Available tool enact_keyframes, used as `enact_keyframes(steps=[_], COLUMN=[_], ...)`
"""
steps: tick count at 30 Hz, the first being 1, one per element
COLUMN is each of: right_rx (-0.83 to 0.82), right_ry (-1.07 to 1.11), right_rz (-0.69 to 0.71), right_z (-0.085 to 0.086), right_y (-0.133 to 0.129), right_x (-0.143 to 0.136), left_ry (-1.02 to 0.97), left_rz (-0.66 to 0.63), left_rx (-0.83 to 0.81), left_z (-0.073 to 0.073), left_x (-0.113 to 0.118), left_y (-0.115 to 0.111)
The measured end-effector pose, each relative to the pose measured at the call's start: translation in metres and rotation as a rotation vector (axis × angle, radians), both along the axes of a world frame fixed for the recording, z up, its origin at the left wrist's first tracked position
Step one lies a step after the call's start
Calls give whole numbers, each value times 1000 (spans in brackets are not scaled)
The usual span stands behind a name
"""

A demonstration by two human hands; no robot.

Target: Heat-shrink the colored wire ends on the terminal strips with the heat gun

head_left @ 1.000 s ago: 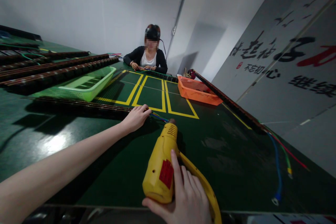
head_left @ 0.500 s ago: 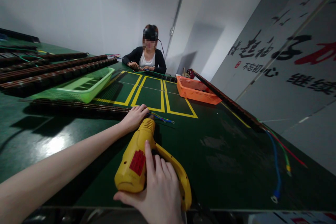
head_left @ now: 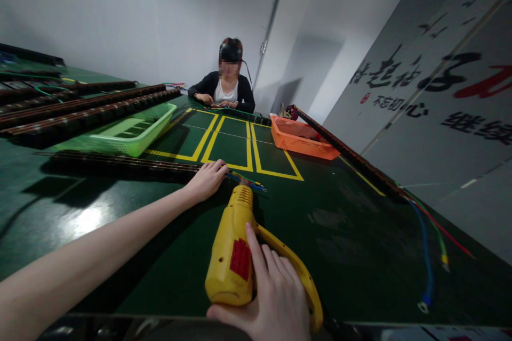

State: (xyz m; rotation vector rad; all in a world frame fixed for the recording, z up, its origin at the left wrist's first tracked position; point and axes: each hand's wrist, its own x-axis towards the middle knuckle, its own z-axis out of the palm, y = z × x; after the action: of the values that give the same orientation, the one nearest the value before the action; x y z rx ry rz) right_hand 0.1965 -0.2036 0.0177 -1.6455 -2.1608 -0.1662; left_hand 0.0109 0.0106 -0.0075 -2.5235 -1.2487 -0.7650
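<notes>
A yellow heat gun with a red label is gripped by my right hand, its nozzle pointing away from me. Just past the nozzle lie the thin blue, green and yellow wires, some tipped with ring terminals. My left hand is closed over the right end of a long dark strip with copper-coloured rods, where these wires come out. The fingertips hide exactly how the wires are held.
A green basket stands at left under more long strips. An orange basket at right supports another strip, its wires hanging toward the near edge. Opposite, a person sits working at the green table.
The heat gun has moved right in my right hand, its nozzle shifting from beside my left fingertips to near the loose wires. My left hand has stayed on the strip's end.
</notes>
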Motion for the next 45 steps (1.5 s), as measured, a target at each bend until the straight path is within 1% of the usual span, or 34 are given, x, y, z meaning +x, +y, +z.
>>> enact_keyframes(steps=[5, 10, 14, 19, 24, 30, 33, 39, 42, 45], right_rx=[21, 67, 101, 162, 126, 87, 61, 58, 55, 52], right_ry=[-30, -80, -96, -110, -70, -32, -18, -1, 2, -4], right_rz=[-64, -99, -89, -89, -61, -13, -6, -2, 9, 12], right_z=[-7, -10, -8, -1, 0, 0, 1, 2, 3, 4], right_y=[-8, -10, -8, -4, 4, 14, 15, 13, 12, 10], right_x=[25, 32, 27, 12, -8, -33, -41, -40, -33, -22], left_ry=[10, -2, -5, -6, 3, 14, 12, 1, 11, 4], left_rz=[-2, -3, -11, -13, -2, -4, -10, -20, 2, -2], left_rx=[-7, -1, -7, -14, -15, 1, -4, -17, -30, -28], left_z=[2, 2, 3, 4, 5, 1, 0, 1, 1, 1], left_x=[0, -1, -2, -2, 0, -1, -2, -2, -2, -2], left_y=[-3, -3, -2, -3, -3, 1, 2, 1, 1, 0])
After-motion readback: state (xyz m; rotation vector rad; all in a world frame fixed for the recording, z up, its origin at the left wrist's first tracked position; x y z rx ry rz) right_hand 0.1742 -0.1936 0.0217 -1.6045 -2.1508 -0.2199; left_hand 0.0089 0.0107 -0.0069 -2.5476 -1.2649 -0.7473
